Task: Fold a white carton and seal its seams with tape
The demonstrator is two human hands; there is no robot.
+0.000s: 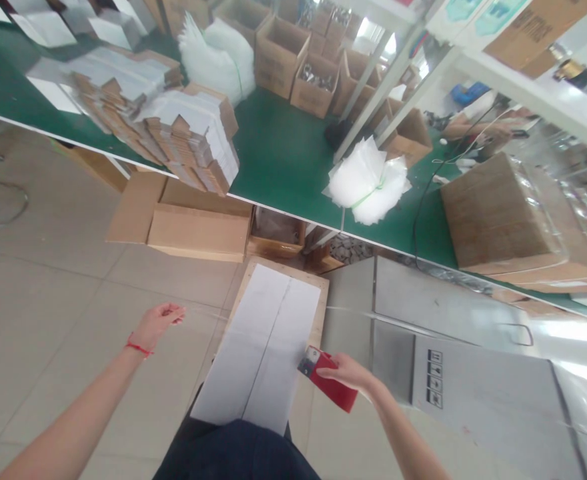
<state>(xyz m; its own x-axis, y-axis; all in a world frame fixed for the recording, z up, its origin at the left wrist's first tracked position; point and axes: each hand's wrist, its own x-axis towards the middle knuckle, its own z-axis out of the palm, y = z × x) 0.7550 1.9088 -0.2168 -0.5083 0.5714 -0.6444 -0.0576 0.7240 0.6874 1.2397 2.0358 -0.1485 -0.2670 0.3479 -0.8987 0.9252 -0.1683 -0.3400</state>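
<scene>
My left hand is raised left of a long white carton, its fingers pinched. A thin clear strip of tape seems to run from the fingertips towards the carton; it is faint. In my right hand is what looks like a red tape dispenser with a grey metal end. That end is at the carton's right edge; I cannot tell if it touches. The carton lies with its closed flaps up and a seam down the middle, on a wooden stand, its near end against my body.
Ahead runs a green workbench with stacked flat cartons, bundled white sheets and a large brown box. An open carton is below its edge. A large white carton stands to the right. Another person's arm shows behind.
</scene>
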